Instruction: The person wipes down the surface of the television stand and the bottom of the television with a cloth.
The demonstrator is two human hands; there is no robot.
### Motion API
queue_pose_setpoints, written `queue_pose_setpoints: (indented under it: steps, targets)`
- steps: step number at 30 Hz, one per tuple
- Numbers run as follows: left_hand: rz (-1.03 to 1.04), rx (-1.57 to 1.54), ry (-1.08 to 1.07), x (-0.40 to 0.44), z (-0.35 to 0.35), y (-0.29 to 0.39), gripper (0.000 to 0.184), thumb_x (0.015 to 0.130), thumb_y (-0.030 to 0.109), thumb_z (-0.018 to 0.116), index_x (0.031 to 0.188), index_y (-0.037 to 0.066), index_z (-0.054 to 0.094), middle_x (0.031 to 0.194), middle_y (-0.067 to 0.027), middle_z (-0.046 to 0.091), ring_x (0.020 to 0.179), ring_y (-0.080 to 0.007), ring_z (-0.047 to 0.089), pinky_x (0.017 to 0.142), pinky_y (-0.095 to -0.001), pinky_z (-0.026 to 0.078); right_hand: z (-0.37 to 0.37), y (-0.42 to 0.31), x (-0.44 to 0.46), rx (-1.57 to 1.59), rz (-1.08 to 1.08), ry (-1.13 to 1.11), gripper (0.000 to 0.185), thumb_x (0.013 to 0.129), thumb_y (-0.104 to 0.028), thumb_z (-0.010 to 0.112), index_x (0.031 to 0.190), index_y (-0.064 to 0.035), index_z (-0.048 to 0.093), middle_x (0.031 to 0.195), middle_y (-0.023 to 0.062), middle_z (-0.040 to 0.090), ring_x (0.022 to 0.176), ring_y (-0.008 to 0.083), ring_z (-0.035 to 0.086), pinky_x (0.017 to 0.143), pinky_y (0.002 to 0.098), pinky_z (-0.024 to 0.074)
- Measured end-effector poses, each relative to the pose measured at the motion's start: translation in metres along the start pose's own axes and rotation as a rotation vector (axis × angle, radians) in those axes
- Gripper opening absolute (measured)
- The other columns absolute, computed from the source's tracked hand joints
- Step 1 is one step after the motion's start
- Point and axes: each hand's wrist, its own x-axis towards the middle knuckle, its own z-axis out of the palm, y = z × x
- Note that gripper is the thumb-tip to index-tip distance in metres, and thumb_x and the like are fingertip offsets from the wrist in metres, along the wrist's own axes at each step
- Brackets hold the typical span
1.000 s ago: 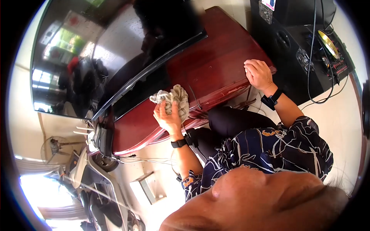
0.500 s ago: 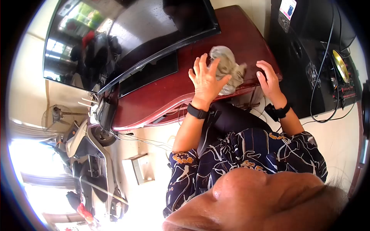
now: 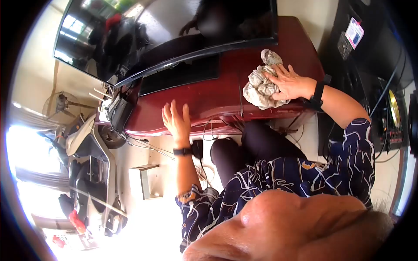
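A crumpled, pale patterned cloth (image 3: pixel 260 89) lies on the dark red cabinet top (image 3: pixel 207 98). My right hand (image 3: pixel 291 83) grips the cloth from its right side, with fingers bent over it. Near the front edge of the cabinet, my left hand (image 3: pixel 176 122) has its fingers spread and holds nothing. Beyond the hands stands a large black television (image 3: pixel 174 43), with a flat black base (image 3: pixel 183 77) on the cabinet.
A black speaker (image 3: pixel 361 82) with cables stands at the right. White router antennas (image 3: pixel 103 98) and wires sit at the cabinet's left end. A fan (image 3: pixel 63 102), a motor scooter (image 3: pixel 93 161) and an open box (image 3: pixel 146 182) are lower left.
The cloth was under my left hand, then between both hands; now my right hand grips it farther right. My left hand has let go and moved left.
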Motion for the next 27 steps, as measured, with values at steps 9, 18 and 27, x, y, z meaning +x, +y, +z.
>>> queue_pose_setpoints:
  steps: [9,18,27]
  targets:
    - [-0.756,-0.767,-0.736,-0.273,0.11,0.091,0.044,0.097,0.041,0.043,0.104,0.003,0.063,0.102,-0.0263,0.063,0.1,-0.0455,0.058,0.085,-0.0474,0.047,-0.015,0.008,0.097,-0.131,0.232,-0.098,0.092,0.085,-0.058,0.045,0.15,-0.0028,0.01,0.147,0.0366,0.018,0.136,0.0546,0.016,0.11,0.0597,0.0194]
    - [-0.998,-0.663,-0.959,-0.295,0.193,0.085,0.048,0.091,0.041,0.049,0.114,-0.001,0.06,0.113,-0.0282,0.061,0.112,-0.0423,0.055,0.094,-0.0444,0.045,-0.001,0.028,0.119,-0.027,0.262,-0.155,0.104,0.079,-0.069,0.045,0.151,-0.0073,0.005,0.154,0.0291,0.006,0.14,0.0522,0.005,0.113,0.0581,0.0165]
    - [-1.062,-0.891,-0.653,-0.28,0.127,0.127,0.067,0.089,0.052,0.053,0.126,-0.004,0.053,0.127,-0.031,0.053,0.123,-0.0423,0.048,0.102,-0.0415,0.039,-0.008,0.013,0.129,-0.106,0.369,-0.143,0.104,0.079,-0.074,0.04,0.15,-0.0035,0.012,0.151,0.0315,0.018,0.139,0.0474,0.019,0.115,0.0482,0.0195]
